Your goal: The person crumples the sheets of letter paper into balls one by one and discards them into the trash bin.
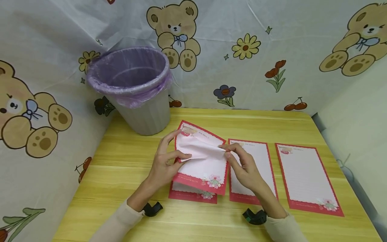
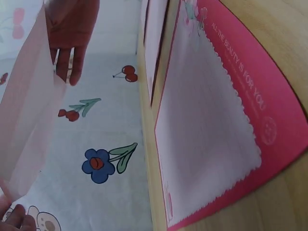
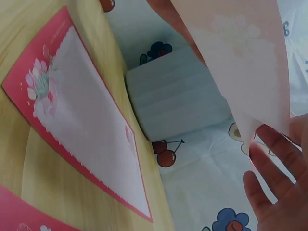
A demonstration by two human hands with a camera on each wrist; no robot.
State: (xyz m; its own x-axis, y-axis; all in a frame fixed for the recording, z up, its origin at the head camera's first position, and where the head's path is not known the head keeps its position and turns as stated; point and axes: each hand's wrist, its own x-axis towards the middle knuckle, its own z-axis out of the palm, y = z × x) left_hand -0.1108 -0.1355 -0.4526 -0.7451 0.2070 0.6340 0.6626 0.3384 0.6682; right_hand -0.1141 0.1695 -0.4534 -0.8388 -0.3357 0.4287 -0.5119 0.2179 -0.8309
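Between both hands a sheet of letter paper (image 1: 205, 164) with a red scalloped border is held up off the table, creased across its middle. My left hand (image 1: 164, 161) pinches its left edge between thumb and fingers. On the opposite edge, my right hand (image 1: 243, 164) pinches the paper near the end of the crease. The right wrist view shows the pale back of the raised sheet (image 3: 240, 72), with the right hand's fingers (image 3: 272, 166) at its lower corner. Under it lies another bordered sheet (image 1: 193, 196), mostly covered in the head view.
Two more red-bordered sheets lie flat to the right, a nearer one (image 1: 252, 168) partly behind the right hand and a farther one (image 1: 308, 178). A grey trash bin (image 1: 145, 114) with a purple liner stands at the back left. Bear-printed cloth (image 1: 211, 27) hangs behind the table (image 1: 121, 161).
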